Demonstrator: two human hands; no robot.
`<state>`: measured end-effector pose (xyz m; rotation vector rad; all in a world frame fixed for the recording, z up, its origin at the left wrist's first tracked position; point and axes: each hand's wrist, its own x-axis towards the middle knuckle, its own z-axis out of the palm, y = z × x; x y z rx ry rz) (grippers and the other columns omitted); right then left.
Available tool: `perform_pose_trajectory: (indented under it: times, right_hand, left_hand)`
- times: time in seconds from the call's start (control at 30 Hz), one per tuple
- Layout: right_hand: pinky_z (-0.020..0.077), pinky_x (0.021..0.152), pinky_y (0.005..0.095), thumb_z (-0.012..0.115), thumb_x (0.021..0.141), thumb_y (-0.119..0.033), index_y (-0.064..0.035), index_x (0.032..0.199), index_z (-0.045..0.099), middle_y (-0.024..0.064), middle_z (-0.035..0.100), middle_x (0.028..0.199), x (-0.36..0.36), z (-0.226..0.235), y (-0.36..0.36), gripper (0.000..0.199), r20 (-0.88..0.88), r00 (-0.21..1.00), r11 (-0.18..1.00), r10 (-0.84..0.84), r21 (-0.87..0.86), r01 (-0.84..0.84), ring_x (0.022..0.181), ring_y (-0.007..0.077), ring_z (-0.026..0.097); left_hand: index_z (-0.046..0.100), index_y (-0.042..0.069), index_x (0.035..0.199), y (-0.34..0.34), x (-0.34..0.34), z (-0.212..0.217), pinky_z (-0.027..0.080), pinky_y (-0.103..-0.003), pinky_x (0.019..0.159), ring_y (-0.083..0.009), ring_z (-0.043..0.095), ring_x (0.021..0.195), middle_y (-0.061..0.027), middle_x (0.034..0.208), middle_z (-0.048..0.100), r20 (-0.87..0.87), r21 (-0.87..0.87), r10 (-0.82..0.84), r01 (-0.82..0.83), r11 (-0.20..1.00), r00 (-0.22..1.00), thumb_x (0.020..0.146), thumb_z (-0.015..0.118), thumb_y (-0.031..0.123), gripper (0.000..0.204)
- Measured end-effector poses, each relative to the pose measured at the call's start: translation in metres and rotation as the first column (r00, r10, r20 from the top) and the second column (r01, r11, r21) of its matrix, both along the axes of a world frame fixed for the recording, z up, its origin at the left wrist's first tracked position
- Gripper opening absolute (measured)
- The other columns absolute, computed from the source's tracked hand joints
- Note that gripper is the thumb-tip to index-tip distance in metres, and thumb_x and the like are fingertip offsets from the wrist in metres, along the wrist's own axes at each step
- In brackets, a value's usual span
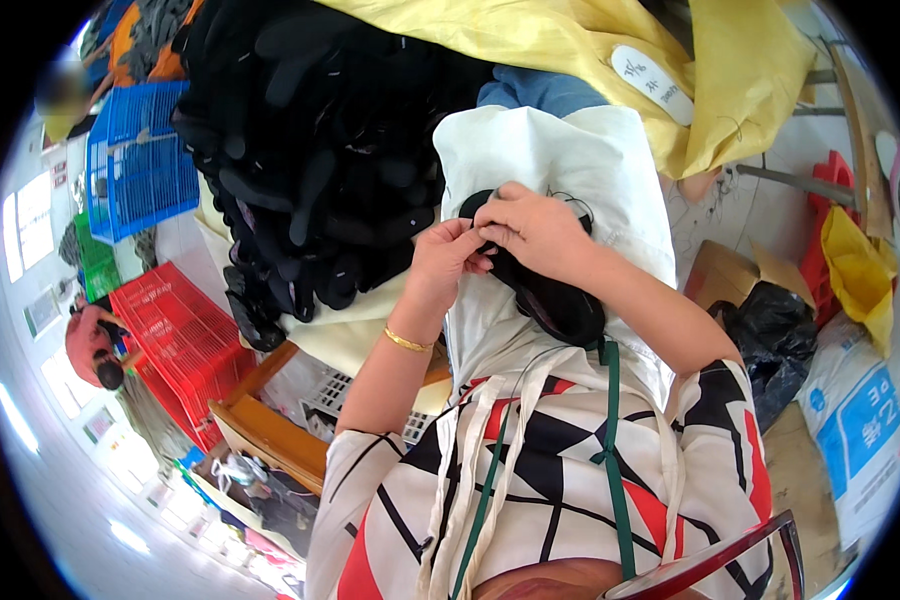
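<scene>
A black cloth shoe (562,308) lies across the white apron (625,165) on my lap. At its far end, the fingertips of my left hand (444,252) are pinched together at its edge. My right hand (536,230) is closed beside them, thumb and forefinger pressed on the same part of the shoe. The fingers hide whatever small thing may be between them. Loose dark threads (572,198) stick out next to my right hand.
A big heap of black shoes (320,150) rises at the left. Yellow sheeting (530,35) carries a white sole (653,84). Red crate (185,345), blue crate (140,160) and a wooden frame (270,415) stand left. A cardboard box (720,275) and black bag (770,335) lie right.
</scene>
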<state>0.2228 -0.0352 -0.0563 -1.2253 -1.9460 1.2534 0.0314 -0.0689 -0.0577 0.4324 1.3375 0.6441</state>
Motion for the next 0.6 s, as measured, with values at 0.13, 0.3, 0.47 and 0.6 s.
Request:
perform_pose_trajectory:
  times: [0.13, 0.3, 0.47, 0.6]
  right_hand:
    - [0.0501, 0.059, 0.0348, 0.056, 0.099, -0.019, -0.0061, 0.094, 0.059, 0.0047, 0.065, 0.088, -0.017, -0.013, 0.009, 0.014, -0.286, 0.93, 0.965, -0.23, -0.192, 0.18, 0.064, 0.0206, 0.063]
    - [0.0453, 0.048, 0.0233, 0.05, 0.105, -0.025, -0.0095, 0.1, 0.054, -0.0001, 0.061, 0.072, 0.02, 0.011, 0.032, 0.017, -0.451, 0.837, 0.609, -0.311, -0.77, -0.189, 0.056, 0.0078, 0.057]
    - [0.0379, 0.044, 0.0225, 0.051, 0.103, -0.016, -0.0074, 0.098, 0.053, -0.0048, 0.045, 0.064, 0.148, 0.002, 0.025, 0.01, -0.462, 0.544, 0.616, -0.7, -0.776, 0.135, 0.05, 0.0072, 0.043]
    - [0.0536, 0.077, 0.0372, 0.056, 0.091, 0.003, -0.0035, 0.083, 0.052, 0.0008, 0.045, 0.066, 0.357, -0.01, 0.028, 0.011, -0.559, -0.177, 0.404, -0.81, -0.751, 0.523, 0.057, 0.015, 0.047]
  left_hand:
    - [0.068, 0.003, 0.088, 0.004, 0.009, 0.008, 0.05, -0.022, 0.058, -0.0094, 0.062, 0.059, -0.0042, 0.078, 0.069, -0.077, 0.049, -0.052, 0.056, 0.997, 0.996, 0.093, 0.07, 0.02, 0.017]
    - [0.068, 0.003, 0.086, 0.004, 0.011, 0.01, 0.05, -0.022, 0.056, -0.0086, 0.06, 0.056, -0.0042, 0.077, 0.069, -0.132, 0.068, -0.039, 0.048, 0.996, 0.99, 0.092, 0.071, 0.019, 0.017]
    - [0.068, 0.003, 0.085, 0.0, 0.012, 0.01, 0.049, -0.021, 0.054, -0.0077, 0.059, 0.055, -0.0042, 0.076, 0.068, -0.145, 0.105, -0.03, 0.046, 0.993, 0.989, 0.092, 0.071, 0.018, 0.017]
    - [0.068, 0.002, 0.085, 0.003, 0.016, 0.012, 0.049, -0.021, 0.054, -0.0069, 0.058, 0.054, -0.0046, 0.075, 0.068, -0.137, 0.14, -0.042, 0.061, 0.988, 0.99, 0.092, 0.071, 0.017, 0.016]
